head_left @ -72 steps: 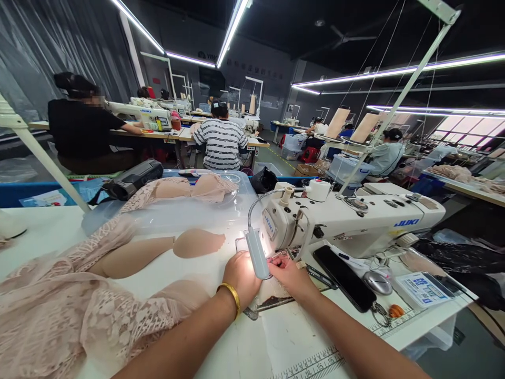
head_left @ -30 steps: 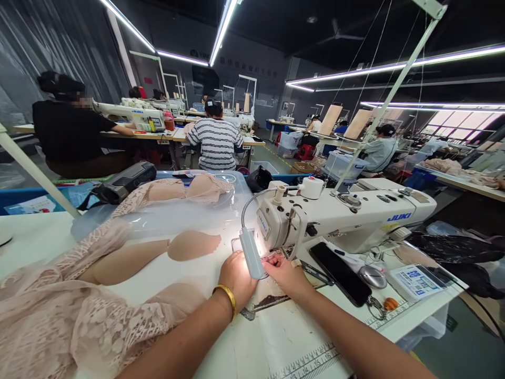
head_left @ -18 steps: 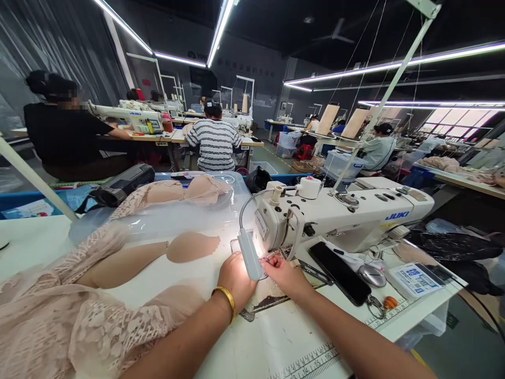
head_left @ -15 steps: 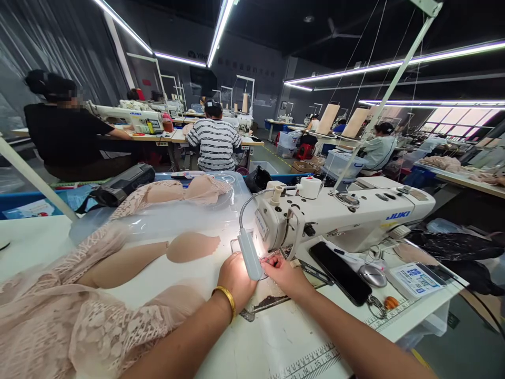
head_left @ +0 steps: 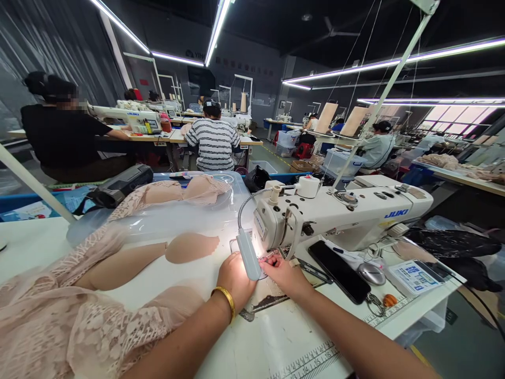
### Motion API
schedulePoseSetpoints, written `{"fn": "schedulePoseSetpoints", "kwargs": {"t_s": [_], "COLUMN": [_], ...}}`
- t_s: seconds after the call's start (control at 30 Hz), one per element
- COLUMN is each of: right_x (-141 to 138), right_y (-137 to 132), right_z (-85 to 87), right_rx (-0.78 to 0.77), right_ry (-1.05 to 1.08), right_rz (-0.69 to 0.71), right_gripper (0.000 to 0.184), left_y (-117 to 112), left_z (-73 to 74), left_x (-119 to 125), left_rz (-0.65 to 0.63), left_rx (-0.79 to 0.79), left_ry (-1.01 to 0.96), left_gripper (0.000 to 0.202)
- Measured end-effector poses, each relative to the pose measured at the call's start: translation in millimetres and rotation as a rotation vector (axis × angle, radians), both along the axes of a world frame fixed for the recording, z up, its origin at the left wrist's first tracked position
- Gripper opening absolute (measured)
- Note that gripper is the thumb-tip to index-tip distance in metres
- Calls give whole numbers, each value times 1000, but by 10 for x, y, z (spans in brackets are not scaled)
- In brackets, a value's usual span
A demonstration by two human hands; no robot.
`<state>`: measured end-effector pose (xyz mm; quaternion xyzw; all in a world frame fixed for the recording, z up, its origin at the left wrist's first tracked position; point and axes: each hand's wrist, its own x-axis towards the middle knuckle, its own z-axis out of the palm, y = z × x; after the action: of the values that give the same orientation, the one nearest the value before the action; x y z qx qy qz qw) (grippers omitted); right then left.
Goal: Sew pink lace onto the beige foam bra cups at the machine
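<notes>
My left hand (head_left: pixel 234 278), with a gold bangle on the wrist, is at the needle end of the white sewing machine (head_left: pixel 339 213). A grey lamp head (head_left: pixel 249 255) on a bendy neck hides most of its fingers. My right hand (head_left: pixel 283 271) is just across from it, thumb and fingers pinched together close to the needle area. Whatever lies between those fingers is too small to make out. Left of my hands, beige bra cups (head_left: pixel 192 248) and beige lace fabric (head_left: pixel 114 326) lie on the white table.
A black phone (head_left: pixel 339 271), a pair of tweezers (head_left: pixel 314 271), a computer mouse (head_left: pixel 371 274) and a keyring (head_left: pixel 376 306) lie right of my hands. A clear plastic bin lid (head_left: pixel 189 218) is behind the bra cups. Co-workers sit at machines farther back.
Both hands stay at the needle area in nearly the same pose. The whole view has shifted very slightly.
</notes>
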<state>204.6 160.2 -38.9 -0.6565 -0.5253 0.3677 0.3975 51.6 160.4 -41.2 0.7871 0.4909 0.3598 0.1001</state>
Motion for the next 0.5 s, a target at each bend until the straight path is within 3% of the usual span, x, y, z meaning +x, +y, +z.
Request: {"fn": "schedulePoseSetpoints", "kwargs": {"t_s": [0.5], "right_x": [9], "right_y": [-20], "right_z": [125], "right_rx": [51], "right_ry": [-3], "right_rz": [80], "right_gripper": [30], "left_y": [-12], "left_z": [10], "left_x": [-8], "left_rz": [7], "left_rx": [-13], "left_ry": [-11], "left_gripper": [30]}}
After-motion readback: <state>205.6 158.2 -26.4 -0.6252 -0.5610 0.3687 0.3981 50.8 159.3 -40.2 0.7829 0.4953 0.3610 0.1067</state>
